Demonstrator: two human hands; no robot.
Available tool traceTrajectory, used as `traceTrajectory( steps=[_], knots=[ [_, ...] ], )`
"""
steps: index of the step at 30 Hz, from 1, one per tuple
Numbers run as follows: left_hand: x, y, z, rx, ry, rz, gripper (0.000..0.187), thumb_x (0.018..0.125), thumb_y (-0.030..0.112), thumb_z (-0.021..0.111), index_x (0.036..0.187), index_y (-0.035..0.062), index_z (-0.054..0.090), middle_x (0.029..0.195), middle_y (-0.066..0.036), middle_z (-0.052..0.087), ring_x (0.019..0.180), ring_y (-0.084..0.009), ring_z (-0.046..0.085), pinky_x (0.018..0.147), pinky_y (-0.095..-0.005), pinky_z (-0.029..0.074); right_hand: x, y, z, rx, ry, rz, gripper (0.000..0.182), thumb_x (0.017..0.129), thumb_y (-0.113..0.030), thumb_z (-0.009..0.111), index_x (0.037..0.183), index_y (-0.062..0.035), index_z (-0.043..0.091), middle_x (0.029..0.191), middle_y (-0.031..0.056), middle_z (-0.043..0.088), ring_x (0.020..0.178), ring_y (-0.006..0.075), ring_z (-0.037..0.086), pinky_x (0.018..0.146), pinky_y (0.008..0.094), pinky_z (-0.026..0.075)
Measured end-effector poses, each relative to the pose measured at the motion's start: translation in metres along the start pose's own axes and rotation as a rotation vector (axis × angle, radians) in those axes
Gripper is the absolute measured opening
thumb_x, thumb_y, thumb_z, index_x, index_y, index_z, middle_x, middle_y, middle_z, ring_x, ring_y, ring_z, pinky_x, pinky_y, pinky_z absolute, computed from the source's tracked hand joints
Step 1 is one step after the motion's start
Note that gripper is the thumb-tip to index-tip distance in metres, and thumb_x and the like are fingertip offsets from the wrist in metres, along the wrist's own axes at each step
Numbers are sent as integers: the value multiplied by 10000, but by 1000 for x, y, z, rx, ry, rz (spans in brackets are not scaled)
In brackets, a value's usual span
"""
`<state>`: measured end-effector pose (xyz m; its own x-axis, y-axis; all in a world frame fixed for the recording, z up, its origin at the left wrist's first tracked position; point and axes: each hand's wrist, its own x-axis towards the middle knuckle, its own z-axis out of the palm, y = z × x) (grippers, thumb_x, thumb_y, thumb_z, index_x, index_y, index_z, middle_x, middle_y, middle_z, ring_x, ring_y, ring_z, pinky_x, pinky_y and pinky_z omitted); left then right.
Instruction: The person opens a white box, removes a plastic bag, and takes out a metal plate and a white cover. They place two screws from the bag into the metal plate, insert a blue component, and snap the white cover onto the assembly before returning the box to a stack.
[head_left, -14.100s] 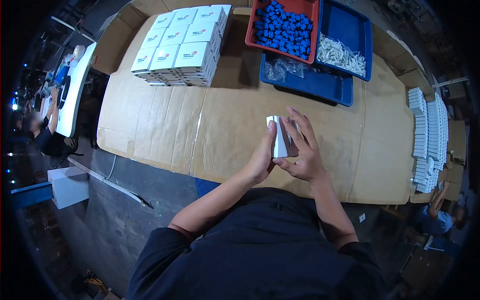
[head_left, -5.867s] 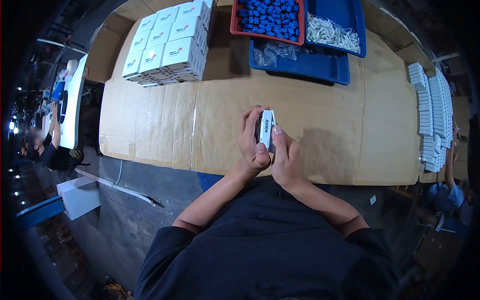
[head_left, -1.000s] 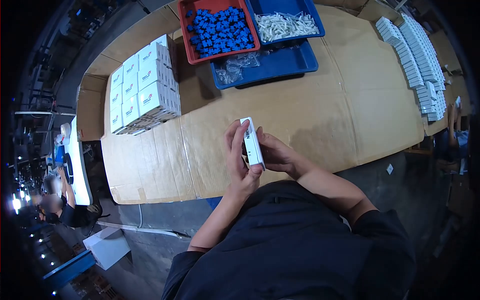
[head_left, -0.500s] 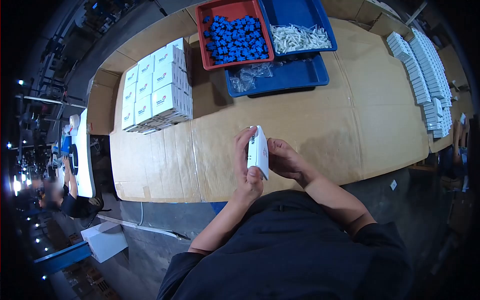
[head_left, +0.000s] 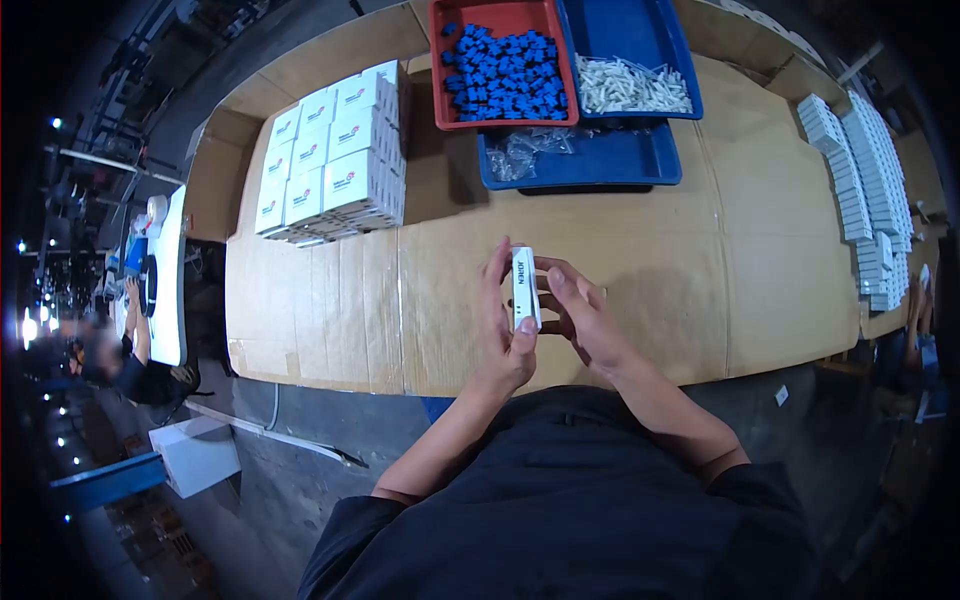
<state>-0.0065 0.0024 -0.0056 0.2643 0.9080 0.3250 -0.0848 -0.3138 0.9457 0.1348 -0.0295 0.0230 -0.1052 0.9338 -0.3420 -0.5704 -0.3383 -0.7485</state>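
Observation:
A small white box [head_left: 525,290] with dark lettering along its narrow side stands between my two hands, above the near middle of the cardboard-covered table. My left hand [head_left: 508,335] is closed on it, with the thumb at the lower end and the fingers along the left side. On the right, my right hand [head_left: 585,315] has its fingers apart and curved beside the box; some fingertips reach behind it, and whether they touch is hidden.
White boxes [head_left: 345,180] are stacked at the back left. Behind stand a red tray [head_left: 436,75] of blue parts and blue trays [head_left: 600,172] with white pieces and clear bags. More white boxes [head_left: 850,185] line the right. A co-worker [head_left: 140,350] is at far left.
The box has turned so its lettered narrow side faces up. My right hand has shifted right, its fingers more spread. The camera view has moved slightly.

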Motion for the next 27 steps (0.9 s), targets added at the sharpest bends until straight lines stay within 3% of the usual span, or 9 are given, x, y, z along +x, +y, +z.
traceTrajectory(
  steps=[3,9,12,21,27],
  knots=[
    [2,-5,-1,111,27,68,962,957,642,528,1533,-105,343,1437,-269,465,1345,-370,460,1137,-488,360,-4,9,14,-140,46,-114,573,1057,-294,638,1521,-26,435,1367,134,599,1175,190,625,962,351,544],
    [9,-14,1,195,78,193,921,958,671,518,1459,-99,438,1369,-273,534,1238,-399,550,1051,-480,444,-4,9,30,-94,125,-141,534,1063,-230,628,1519,-7,464,1350,121,623,1144,158,622,970,321,524],
    [12,-12,2,197,84,187,864,969,653,489,1399,-97,488,1331,-274,560,1204,-395,569,1009,-478,467,-2,23,31,-211,179,-286,497,1085,-224,584,1516,2,484,1288,101,659,1105,127,622,953,296,517],
    [11,-10,2,176,81,169,787,979,578,399,1328,-117,522,1273,-281,579,1156,-401,589,974,-467,486,-13,20,34,-395,243,-317,495,1124,-334,466,1387,64,601,1008,43,702,935,88,583,828,274,496],
    [9,-12,2,112,94,135,790,976,574,412,1346,-119,500,1298,-281,571,1175,-395,577,1000,-472,472,-12,19,33,-385,228,-310,500,1129,-344,444,1332,77,620,1013,43,706,931,99,594,838,288,503]
  ],
)
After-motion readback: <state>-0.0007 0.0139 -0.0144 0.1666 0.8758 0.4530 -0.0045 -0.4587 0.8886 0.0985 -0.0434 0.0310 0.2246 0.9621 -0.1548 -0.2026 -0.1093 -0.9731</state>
